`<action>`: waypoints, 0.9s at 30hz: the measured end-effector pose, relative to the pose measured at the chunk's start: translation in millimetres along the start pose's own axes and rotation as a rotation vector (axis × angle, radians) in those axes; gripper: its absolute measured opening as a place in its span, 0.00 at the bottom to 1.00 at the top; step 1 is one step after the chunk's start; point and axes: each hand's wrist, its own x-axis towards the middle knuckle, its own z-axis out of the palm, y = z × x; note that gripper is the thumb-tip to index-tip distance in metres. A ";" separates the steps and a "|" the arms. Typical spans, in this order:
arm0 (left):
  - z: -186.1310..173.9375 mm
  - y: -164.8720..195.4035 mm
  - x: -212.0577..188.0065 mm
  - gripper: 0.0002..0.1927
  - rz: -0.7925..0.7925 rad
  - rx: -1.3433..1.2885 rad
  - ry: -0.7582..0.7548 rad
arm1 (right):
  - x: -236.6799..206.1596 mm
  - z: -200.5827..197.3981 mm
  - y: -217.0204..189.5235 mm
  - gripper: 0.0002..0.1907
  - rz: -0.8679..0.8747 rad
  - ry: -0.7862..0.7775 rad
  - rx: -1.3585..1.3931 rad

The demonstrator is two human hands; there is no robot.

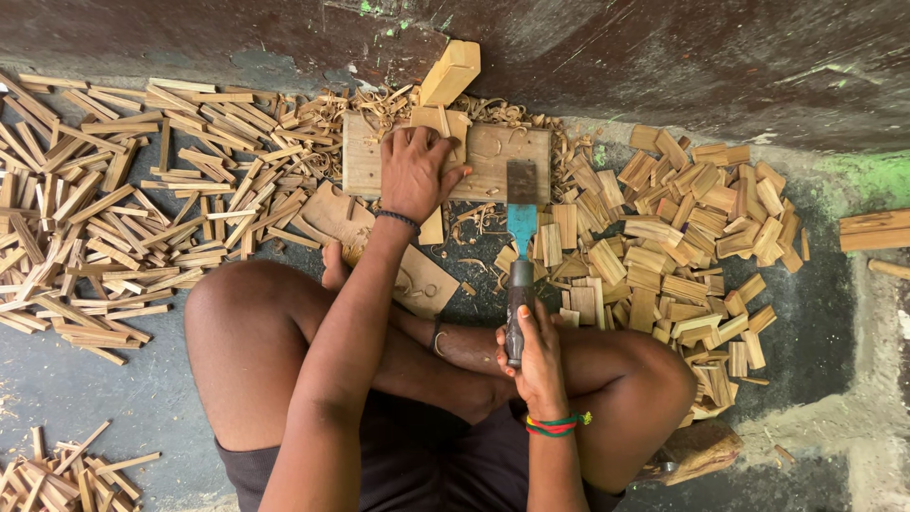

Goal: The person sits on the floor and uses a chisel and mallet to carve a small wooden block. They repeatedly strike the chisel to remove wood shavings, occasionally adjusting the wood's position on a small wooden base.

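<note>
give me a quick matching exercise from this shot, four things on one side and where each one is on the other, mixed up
Things:
1. left hand
2. right hand
3. heap of short wide wood pieces
4. heap of long thin wood strips

Places:
A. spread on the floor on the person's left side
B. wrapped round the dark handle of the broad-bladed chisel
C. piled on the floor on the person's right side
D. pressed flat on a wood piece on the wooden board

Pairs: 1-D, 2-B, 3-C, 4-A
</note>
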 end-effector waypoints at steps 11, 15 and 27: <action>9.1 -12.0 -0.8 0.23 0.025 -0.035 0.068 | -4.1 10.0 -0.2 0.25 0.031 -0.034 -0.036; -1.2 -12.9 -4.3 0.30 -0.021 -0.083 0.035 | -9.2 13.6 -3.8 0.25 0.007 -0.052 -0.017; -17.6 35.9 -15.4 0.37 0.435 -0.407 0.046 | -29.6 21.8 -0.1 0.30 0.050 -0.087 -0.097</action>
